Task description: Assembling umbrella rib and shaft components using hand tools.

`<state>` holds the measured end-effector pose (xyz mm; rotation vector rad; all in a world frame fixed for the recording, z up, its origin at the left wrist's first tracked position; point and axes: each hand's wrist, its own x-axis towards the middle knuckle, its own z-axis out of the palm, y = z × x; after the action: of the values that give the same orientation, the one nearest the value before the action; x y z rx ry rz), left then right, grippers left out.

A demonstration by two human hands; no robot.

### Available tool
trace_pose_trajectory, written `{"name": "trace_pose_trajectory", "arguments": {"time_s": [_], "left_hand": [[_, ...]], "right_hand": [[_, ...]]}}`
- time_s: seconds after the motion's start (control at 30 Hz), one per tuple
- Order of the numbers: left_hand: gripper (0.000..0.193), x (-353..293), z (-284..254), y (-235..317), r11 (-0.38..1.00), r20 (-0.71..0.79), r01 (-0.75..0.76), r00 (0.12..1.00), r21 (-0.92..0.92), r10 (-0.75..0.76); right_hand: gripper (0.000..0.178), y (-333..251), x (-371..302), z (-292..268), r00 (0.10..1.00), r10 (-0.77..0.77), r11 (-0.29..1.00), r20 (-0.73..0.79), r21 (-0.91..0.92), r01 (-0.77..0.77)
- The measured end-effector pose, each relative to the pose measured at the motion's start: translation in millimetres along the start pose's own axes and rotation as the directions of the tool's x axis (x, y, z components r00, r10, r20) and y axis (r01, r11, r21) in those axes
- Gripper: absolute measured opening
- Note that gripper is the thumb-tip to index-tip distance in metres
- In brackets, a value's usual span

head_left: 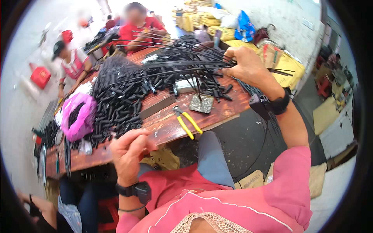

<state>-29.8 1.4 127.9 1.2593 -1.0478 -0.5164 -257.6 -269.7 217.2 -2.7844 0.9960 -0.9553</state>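
black rods (pixel 206 63), thin and long, are bunched in the right hand (pixel 248 68) above the far right part of the table (pixel 167 130). their long axis runs roughly left to right across the wood. the long ends point left and fan apart, some slanting toward the far side, the lowest dipping toward the near side; short ends stick out to the right, past the hand. the right thumb and fingers are closed round the rods in a pinch.

the left hand (pixel 130 149) is raised by the near edge, well apart from the rods, fingers curled in toward the thumb; i cannot tell whether anything is between them.

nearest the right edge, pliers (pixel 192 122) lie with yellow handles toward the body, just short of a dimpled block (pixel 201 104). left of that sits a bar (pixel 157 107), with heaped black parts (pixel 116 105) and a pink bag (pixel 83 120) beyond.
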Motion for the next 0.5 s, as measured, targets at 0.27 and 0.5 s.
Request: {"name": "trace_pose_trajectory", "arguments": {"time_s": [0.27, 0.5], "left_hand": [[0.036, 21, 63, 27, 0.996, 0.27, -0.031, 0.962, -0.08, 0.052], [0.028, 33, 68, 14, 0.851, -0.174, -0.101, 0.985, -0.516, 0.011]], "right_hand": [[0.013, -88, -7, 34, 0.969, -0.234, 0.969, -0.084, 0.062, 0.24], [0.029, -128, -82, 95, 0.965, -0.259, 0.851, 0.043, 0.484, 0.206]]}}
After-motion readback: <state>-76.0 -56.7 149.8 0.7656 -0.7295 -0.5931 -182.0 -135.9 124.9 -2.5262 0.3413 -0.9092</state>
